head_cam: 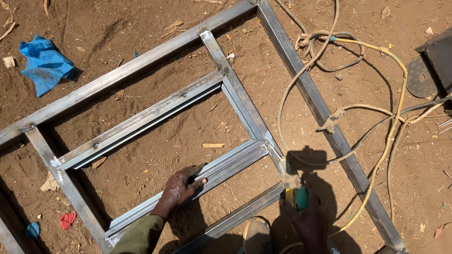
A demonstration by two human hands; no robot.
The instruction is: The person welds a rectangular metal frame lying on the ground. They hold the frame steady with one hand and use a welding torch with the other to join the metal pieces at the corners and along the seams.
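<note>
Blue rag (44, 63), coiled cables (376, 117), dirt (155, 155)

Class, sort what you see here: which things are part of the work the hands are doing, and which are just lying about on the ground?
In use:
- metal frame
- inner angle bar, under the left hand
- green-handled tool, in the right hand
- cables

Lying about:
- blue plastic scrap
- red scrap
- wood chips
- grey disc

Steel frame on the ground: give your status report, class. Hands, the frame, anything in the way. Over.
Left hand pressing flat on inner frame bar. Right hand gripping green-handled tool at the frame joint. Yellow cables looped across outer rail. Over.
</note>
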